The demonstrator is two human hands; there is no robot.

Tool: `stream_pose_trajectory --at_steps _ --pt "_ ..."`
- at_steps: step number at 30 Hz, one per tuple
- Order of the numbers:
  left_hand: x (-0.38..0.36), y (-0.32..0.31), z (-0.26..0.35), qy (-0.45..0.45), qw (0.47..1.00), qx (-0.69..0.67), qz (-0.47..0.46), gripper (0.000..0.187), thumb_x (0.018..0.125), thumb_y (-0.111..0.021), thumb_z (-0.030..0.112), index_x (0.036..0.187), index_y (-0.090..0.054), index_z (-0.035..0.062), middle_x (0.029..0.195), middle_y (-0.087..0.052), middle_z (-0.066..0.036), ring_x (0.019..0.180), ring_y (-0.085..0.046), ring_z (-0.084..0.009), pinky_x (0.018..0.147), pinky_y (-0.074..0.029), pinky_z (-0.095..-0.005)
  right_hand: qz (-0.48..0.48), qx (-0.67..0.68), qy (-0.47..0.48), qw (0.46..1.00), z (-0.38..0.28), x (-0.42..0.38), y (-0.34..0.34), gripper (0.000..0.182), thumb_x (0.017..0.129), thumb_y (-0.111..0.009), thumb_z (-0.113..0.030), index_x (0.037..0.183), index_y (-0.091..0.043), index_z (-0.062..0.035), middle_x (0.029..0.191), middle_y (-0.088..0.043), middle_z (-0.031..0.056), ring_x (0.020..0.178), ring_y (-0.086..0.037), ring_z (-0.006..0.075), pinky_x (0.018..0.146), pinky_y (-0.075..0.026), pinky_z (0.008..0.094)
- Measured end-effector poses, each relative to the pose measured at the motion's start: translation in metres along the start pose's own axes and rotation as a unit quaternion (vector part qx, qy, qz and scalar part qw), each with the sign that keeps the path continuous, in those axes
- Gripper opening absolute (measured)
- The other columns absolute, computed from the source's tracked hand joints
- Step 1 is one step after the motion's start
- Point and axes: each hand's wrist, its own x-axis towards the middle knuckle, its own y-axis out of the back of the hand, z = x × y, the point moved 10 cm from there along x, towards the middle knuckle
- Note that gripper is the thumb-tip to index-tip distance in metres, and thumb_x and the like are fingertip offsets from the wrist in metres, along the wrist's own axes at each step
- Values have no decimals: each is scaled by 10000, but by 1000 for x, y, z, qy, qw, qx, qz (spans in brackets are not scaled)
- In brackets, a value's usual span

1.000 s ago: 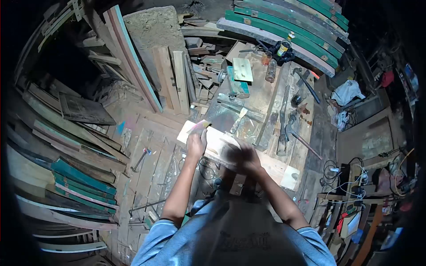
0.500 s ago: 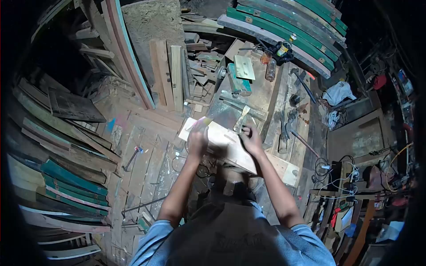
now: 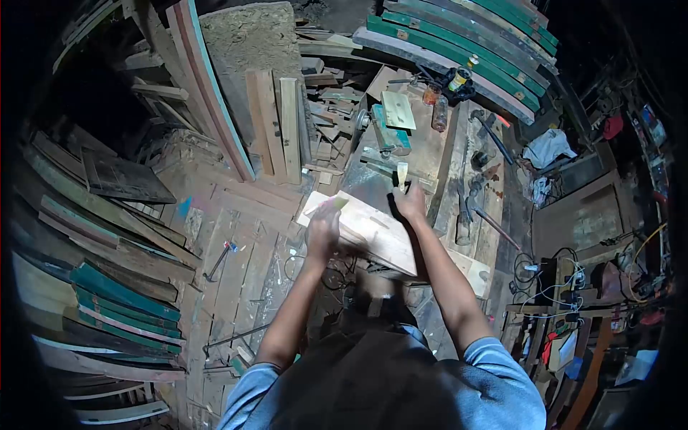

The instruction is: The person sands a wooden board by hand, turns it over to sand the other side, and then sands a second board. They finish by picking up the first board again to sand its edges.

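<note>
A pale wooden board (image 3: pixel 376 233) lies slanting in front of me, its left end under my left hand. My left hand (image 3: pixel 324 228) is closed over that end, and a small yellow-green piece (image 3: pixel 340 203) shows at its fingertips; what it is cannot be made out. Beyond the board's far edge, my right hand (image 3: pixel 411 202) is wrapped round a pale, flat-ended tool that looks like a brush (image 3: pixel 402 174). The tool's wide end points away from me. Its lower part is hidden in the fingers.
On the bench (image 3: pixel 430 150) stand a jar (image 3: pixel 440 115), a yellow-labelled bottle (image 3: pixel 459 77) and a green tool (image 3: pixel 390 136) with a light block on it. A hammer (image 3: pixel 494 228) lies at right. Green planks (image 3: pixel 125 294) are stacked at left. Cables (image 3: pixel 552 276) hang at lower right.
My right hand has moved up and away from the board's edge, and the brush-like tool now points more upright. My left hand has shifted slightly to the right and down.
</note>
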Motion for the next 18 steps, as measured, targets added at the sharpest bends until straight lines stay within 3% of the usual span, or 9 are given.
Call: stream_pose_trajectory --at_steps 1,3,5,7,8,11,14,15,18 --pt "5 0 -8 59 997 -42 -10 269 1028 -587 55 1225 -745 -38 1202 -756 -256 1147 -724 -452 1102 -550 -504 -23 20 24 999 -26 -10 17 570 965 -817 -435 1218 -681 57 1087 -744 329 1142 -726 510 985 -566 547" --pt "-11 -17 1 30 997 -18 -63 292 996 -599 52 1240 -739 -26 1266 -747 -253 1193 -716 -448 1128 -542 -496 -79 4 52 995 -41 -23 26 425 1026 -752 -370 1213 -759 11 1154 -757 317 1188 -718 499 1008 -556 535" --pt "-22 -20 40 15 991 -58 -119 296 974 -615 66 1234 -747 11 1294 -748 -245 1240 -700 -444 1139 -544 -493 -116 -13 89 989 -40 -37 33 421 1037 -727 -353 1246 -767 10 1188 -752 336 1199 -716 500 1010 -557 537" --pt "-74 -64 36 -11 980 -84 -179 329 995 -597 50 1295 -732 30 1295 -749 -239 1257 -694 -431 1130 -549 -502 -184 -42 102 977 -44 -53 36 403 1052 -693 -326 1282 -774 -6 1216 -740 357 1193 -717 503 1007 -564 540" --pt "-89 -75 31 21 970 -136 -201 331 1001 -589 30 1300 -732 25 1302 -749 -239 1255 -696 -429 1130 -548 -509 -235 -64 97 965 -44 -62 36 390 1061 -670 -308 1302 -776 -21 1228 -731 369 1182 -720 507 1003 -570 543" --pt "-65 -53 37 125 950 -119 -259 340 1002 -605 3 1322 -719 14 1334 -749 -228 1299 -688 -422 1145 -540 -509 -256 -139 150 945 -39 -74 31 311 1056 -647 -301 1186 -807 -69 1138 -756 327 1104 -735 505 966 -575 579" --pt "-16 -23 38 88 981 -113 -127 316 1000 -661 22 1311 -712 8 1341 -751 -245 1321 -678 -460 1155 -537 -507 -269 -173 162 934 -76 -93 48 250 1019 -638 -251 1108 -805 -87 1083 -778 279 1061 -746 485 933 -595 575" --pt "-32 -40 3 65 987 -102 -108 366 1001 -724 109 1354 -680 22 1492 -651 -306 1449 -570 -518 1231 -467 -537 -274 -178 177 928 -76 -96 45 244 1008 -631 -238 1099 -799 -86 1078 -780 273 1063 -747 483 939 -595 574" --pt "-27 -41 10 88 980 37 -175 486 971 -797 201 1391 -632 21 1664 -457 -361 1561 -416 -559 1302 -358 -585 -295 -206 186 914 -64 -96 30 242 968 -662 -225 1134 -799 -114 1083 -780 256 1085 -744 453 930 -594 552"
